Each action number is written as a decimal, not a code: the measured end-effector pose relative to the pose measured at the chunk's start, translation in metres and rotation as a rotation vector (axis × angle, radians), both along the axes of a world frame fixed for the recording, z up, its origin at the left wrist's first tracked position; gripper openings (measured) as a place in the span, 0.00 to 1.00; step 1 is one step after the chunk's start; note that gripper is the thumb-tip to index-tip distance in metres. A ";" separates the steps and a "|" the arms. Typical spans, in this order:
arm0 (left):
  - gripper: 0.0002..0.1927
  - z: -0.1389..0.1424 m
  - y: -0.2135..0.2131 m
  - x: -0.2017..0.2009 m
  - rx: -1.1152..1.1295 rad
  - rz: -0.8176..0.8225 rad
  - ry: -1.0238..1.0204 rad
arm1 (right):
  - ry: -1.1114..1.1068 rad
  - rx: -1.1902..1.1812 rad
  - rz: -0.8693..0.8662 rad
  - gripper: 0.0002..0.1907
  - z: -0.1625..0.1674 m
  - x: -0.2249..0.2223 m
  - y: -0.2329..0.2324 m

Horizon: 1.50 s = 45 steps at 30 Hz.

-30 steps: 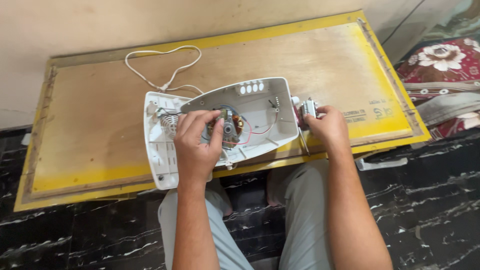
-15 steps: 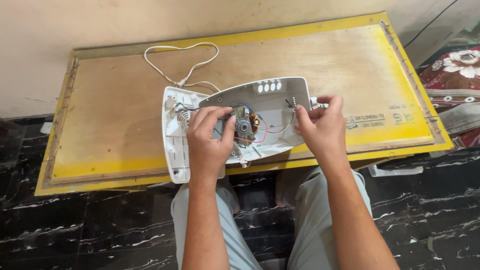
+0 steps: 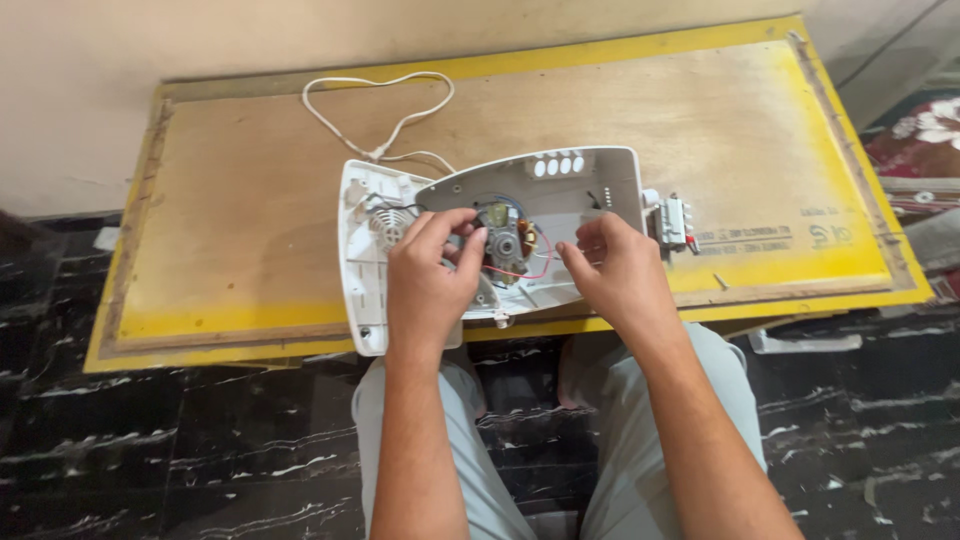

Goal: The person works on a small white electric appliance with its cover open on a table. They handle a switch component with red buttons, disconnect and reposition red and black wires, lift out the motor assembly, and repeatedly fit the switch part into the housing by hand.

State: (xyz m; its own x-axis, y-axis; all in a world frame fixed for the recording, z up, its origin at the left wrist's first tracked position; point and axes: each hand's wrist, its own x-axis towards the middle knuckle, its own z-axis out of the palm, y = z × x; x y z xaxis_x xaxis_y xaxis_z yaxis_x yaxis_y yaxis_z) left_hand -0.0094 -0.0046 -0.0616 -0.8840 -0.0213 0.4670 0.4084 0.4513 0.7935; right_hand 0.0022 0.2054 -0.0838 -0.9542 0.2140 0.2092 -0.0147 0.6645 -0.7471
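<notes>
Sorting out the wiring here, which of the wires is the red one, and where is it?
It is the thin red wire looping inside the open white casing, between the two hands. The white cord lies looped on the board behind.

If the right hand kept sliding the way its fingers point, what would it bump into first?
The right hand points up and a little left, into the open white appliance housing. It would probably meet the red wire and the small motor first, though how high the fingers sit above them is unclear.
</notes>
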 end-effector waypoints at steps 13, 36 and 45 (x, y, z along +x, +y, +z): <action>0.09 0.000 0.008 0.000 -0.084 0.010 -0.048 | -0.670 -0.243 -0.272 0.15 -0.062 -0.013 0.161; 0.10 0.002 0.012 0.001 -0.091 -0.030 -0.052 | -0.442 -0.182 -0.529 0.06 -0.076 -0.020 0.167; 0.10 0.001 0.012 0.001 -0.075 -0.036 -0.049 | -0.267 -0.113 -0.508 0.27 -0.086 -0.028 0.173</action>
State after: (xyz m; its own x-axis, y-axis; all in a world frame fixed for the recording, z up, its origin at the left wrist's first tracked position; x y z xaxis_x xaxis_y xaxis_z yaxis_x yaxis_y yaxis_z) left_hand -0.0081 0.0074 -0.0607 -0.9056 0.0446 0.4219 0.3866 0.4959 0.7775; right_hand -0.0257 0.3783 -0.1694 -0.7424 0.6658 -0.0752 0.4837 0.4549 -0.7477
